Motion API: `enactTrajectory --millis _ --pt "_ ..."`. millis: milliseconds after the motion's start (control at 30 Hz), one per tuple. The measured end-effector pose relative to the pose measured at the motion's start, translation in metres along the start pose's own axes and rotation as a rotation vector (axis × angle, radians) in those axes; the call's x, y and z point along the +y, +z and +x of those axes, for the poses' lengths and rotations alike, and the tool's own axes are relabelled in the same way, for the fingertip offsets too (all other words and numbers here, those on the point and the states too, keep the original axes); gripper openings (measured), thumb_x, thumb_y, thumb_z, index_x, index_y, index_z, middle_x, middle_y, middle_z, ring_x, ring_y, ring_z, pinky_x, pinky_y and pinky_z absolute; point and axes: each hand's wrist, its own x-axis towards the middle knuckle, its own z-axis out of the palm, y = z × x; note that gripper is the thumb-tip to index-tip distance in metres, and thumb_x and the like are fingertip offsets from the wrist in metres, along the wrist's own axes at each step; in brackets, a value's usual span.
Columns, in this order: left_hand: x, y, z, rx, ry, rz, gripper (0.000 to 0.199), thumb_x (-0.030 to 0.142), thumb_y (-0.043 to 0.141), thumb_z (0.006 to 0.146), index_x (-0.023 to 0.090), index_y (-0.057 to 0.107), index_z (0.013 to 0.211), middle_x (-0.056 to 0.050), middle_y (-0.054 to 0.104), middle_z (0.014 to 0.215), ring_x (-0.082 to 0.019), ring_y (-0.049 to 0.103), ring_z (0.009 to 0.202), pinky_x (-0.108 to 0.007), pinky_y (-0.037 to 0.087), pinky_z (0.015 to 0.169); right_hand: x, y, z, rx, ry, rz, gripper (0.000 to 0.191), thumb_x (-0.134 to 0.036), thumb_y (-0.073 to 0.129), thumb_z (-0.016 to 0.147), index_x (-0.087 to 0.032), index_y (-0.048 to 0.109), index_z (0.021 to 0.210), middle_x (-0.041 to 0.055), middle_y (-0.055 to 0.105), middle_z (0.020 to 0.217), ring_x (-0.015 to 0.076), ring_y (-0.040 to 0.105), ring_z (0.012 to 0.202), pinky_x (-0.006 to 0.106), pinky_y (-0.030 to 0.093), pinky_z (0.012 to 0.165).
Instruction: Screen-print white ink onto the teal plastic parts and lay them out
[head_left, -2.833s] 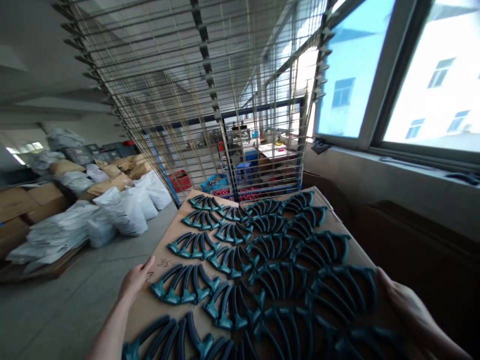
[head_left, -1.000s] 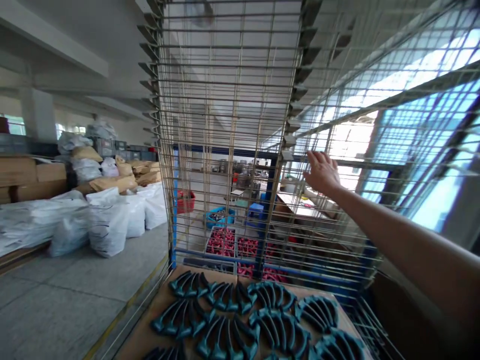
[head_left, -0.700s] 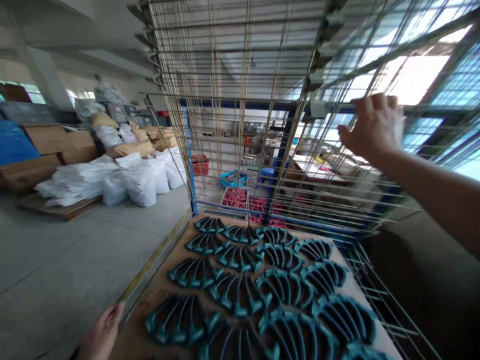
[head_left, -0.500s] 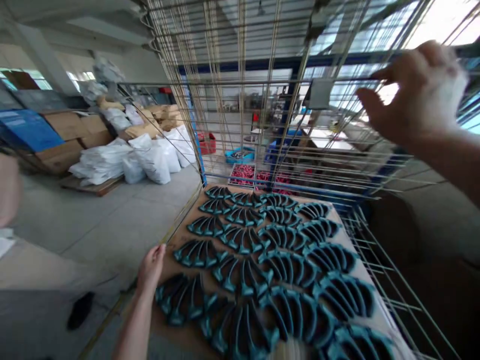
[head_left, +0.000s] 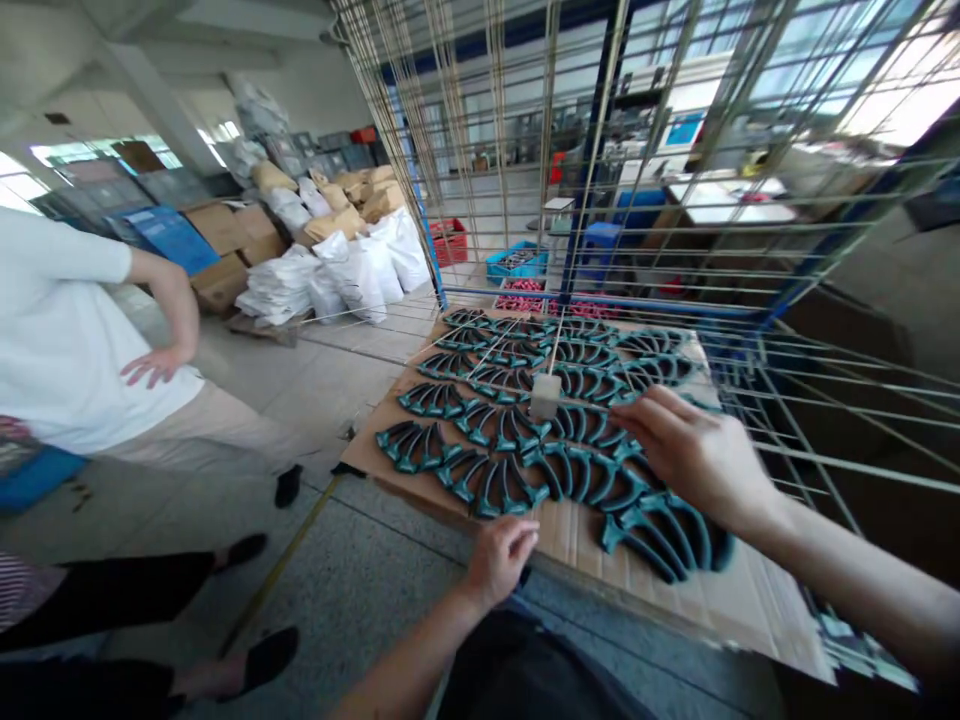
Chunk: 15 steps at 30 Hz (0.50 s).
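My right hand [head_left: 694,455] lies across the dark teal moulded fan-shaped parts [head_left: 495,485], its fingers slightly apart and flat on them, clamped on nothing. My left hand [head_left: 499,560] is at the near edge of the cardboard sheet [head_left: 750,610] that carries those parts; its fingers curl against the edge, but I cannot tell whether they pinch it. The sheet and its rows of parts sit at the mouth of a wire drying rack [head_left: 592,170], with the far end among the wires and the near end out over the concrete floor [head_left: 390,560]. I judge it best to keep the sheet level and share its weight between both hands, because the parts look loose and could slide out of their tight rows. A small pale block [head_left: 546,395] on a rack wire hangs just above them, so I would keep clear of it. I can read no brand, label or writing anywhere in view. A co-worker in a white shirt [head_left: 52,320] stands to my left.
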Motion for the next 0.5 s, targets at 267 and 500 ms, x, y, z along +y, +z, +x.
enactTrajectory --millis 267,500 --pt "-0.003 0.045 -0.005 0.023 0.172 0.111 0.026 0.014 0.054 0.087 0.023 0.066 0.109 -0.002 0.073 0.100 -0.016 0.066 0.095 -0.030 0.051 0.089 -0.018 0.031 -0.040 -0.142 0.044 0.084 0.034 -0.035 0.034 0.098 -0.021 0.064 0.089 0.0027 0.061 0.082 0.0120 0.060 0.062 0.022 0.037 0.048" --pt "-0.029 -0.033 0.051 -0.112 0.244 0.483 0.030 0.009 0.047 0.089 0.021 0.070 0.105 -0.003 0.072 0.108 -0.018 0.060 0.100 -0.035 0.046 0.090 -0.021 0.039 -0.046 -0.156 0.067 0.110 0.037 -0.038 0.032 0.098 -0.022 0.063 0.088 0.0037 0.061 0.081 0.0129 0.060 0.062 0.022 0.038 0.049"
